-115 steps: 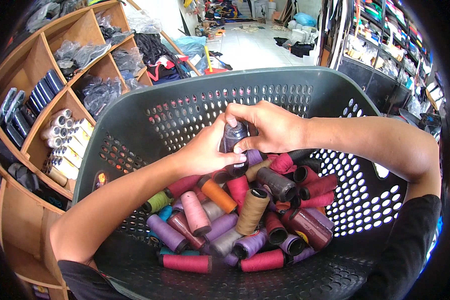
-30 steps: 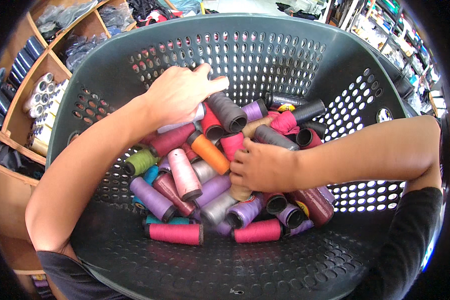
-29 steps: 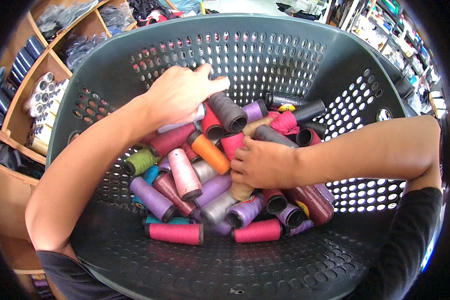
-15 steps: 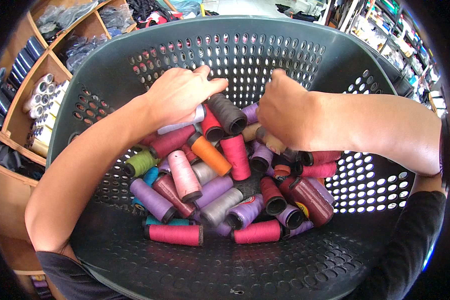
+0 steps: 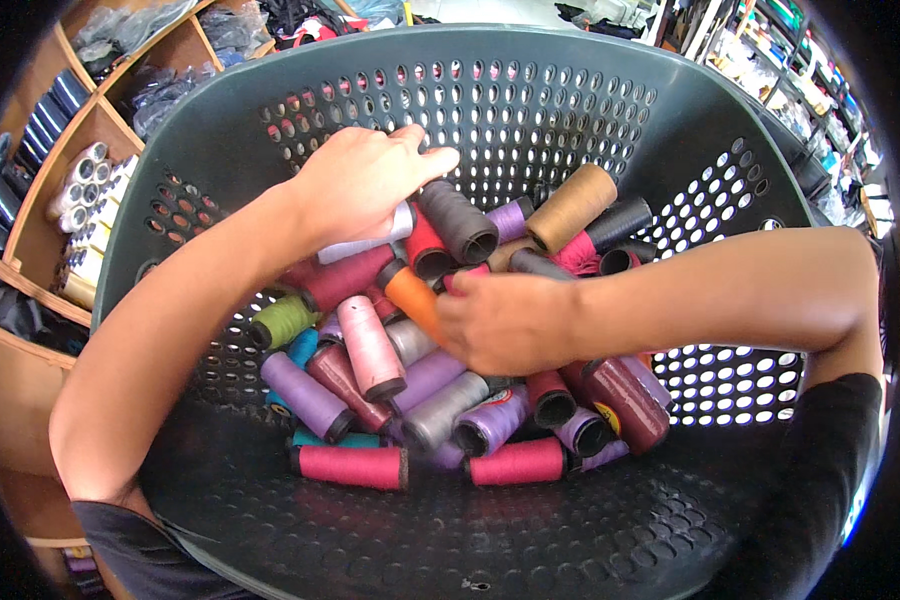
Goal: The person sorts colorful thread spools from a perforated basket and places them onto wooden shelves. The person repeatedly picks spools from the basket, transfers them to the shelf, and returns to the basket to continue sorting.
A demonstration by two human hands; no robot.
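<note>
A heap of thread spools lies in a deep dark plastic basket [image 5: 450, 540]. My left hand [image 5: 365, 180] is over the heap's far left side, beside a dark grey spool [image 5: 458, 222] and above a pale lavender spool [image 5: 375, 238]. Its thumb points right; the other fingers are mostly hidden. In the middle, my right hand [image 5: 515, 322] curls around a hot pink spool, of which only a bit shows by the fingers. Its fingertips touch or overlap an orange spool [image 5: 408, 298]. Next to that leans a light pink spool [image 5: 370, 350].
A tan spool [image 5: 573, 207] and a black spool [image 5: 620, 222] lie at the heap's far right. Maroon, purple and green spools fill the rest. Wooden shelves [image 5: 60, 340] with bagged goods and white rolls stand left. A crowded rack [image 5: 800, 70] is at upper right.
My right hand has moved left and nearer, from the far right spools onto the hot pink one, uncovering the tan and black spools. The left hand has barely moved.
</note>
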